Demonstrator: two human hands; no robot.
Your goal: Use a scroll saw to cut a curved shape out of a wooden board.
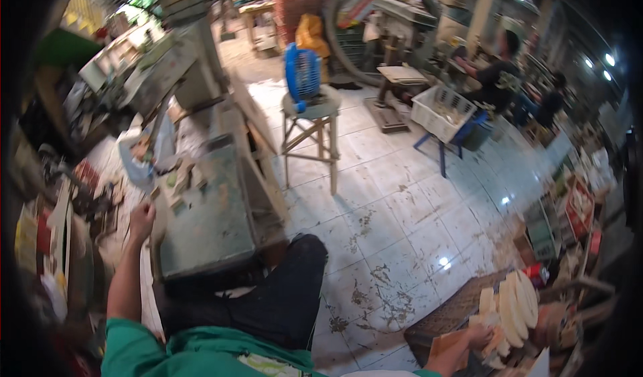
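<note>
My left hand (140, 221) is closed, knuckles up, beside the left edge of a worn grey-green machine table (211, 219). What its fingers hold, if anything, is hidden. Small wood offcuts (179, 181) lie on the table's far left part. Down at the lower right, my right hand (479, 337) reaches to a stack of pale, curved wooden pieces (516, 306). It touches or nearly touches them; its fingers are too blurred and covered to read. The pieces lie by a dark woven mat or tray (435, 313).
A blue fan (301, 75) stands on a wooden stool (311, 112) ahead. Further right are a white crate (439, 114) on a blue stand and a seated person (499, 75). Boxes and scraps (576, 203) crowd the right side. Debris marks the tiled floor (382, 236).
</note>
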